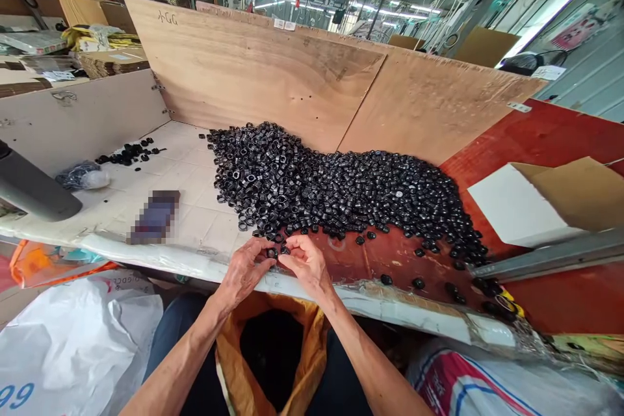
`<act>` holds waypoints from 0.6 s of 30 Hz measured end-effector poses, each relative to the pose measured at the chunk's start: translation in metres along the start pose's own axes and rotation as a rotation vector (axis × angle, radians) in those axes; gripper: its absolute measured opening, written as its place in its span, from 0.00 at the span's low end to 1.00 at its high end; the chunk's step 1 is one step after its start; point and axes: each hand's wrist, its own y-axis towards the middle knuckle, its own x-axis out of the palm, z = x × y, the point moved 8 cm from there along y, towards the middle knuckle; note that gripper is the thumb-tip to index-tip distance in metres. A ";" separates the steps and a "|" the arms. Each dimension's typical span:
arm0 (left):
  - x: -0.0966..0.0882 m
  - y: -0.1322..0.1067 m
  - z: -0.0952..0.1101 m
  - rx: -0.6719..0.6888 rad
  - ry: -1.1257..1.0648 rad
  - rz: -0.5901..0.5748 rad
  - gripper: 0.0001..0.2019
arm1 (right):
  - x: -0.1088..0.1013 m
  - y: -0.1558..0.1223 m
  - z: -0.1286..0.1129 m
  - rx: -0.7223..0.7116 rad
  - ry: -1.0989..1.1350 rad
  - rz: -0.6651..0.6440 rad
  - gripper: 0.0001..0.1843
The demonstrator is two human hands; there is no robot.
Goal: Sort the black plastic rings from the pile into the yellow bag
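Observation:
A big heap of small black rings (336, 188) lies across the worktable against plywood boards. My left hand (246, 268) and my right hand (306, 262) meet at the table's front edge, fingers curled and pinching a few black rings (273, 251) between them. Below my hands, between my legs, hangs an orange bag (273, 357) with a dark opening.
A small cluster of black rings (127, 153) and a plastic bag (82, 175) lie at the left. A blurred dark object (156, 216) sits on the white tabletop. A cardboard box (550, 201) and metal rail (550, 257) are at right. White sacks (73, 344) stand on the floor. A person stands far back left.

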 end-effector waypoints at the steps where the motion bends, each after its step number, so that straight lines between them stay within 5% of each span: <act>1: 0.001 -0.001 -0.003 -0.043 -0.033 -0.004 0.12 | 0.001 0.000 -0.001 -0.006 -0.011 0.003 0.14; 8: 0.008 -0.006 -0.012 -0.141 -0.231 -0.051 0.12 | 0.007 -0.002 -0.014 -0.196 -0.011 -0.075 0.11; 18: -0.004 -0.003 0.008 0.051 -0.133 -0.011 0.10 | 0.007 -0.005 -0.013 -0.158 0.006 -0.082 0.13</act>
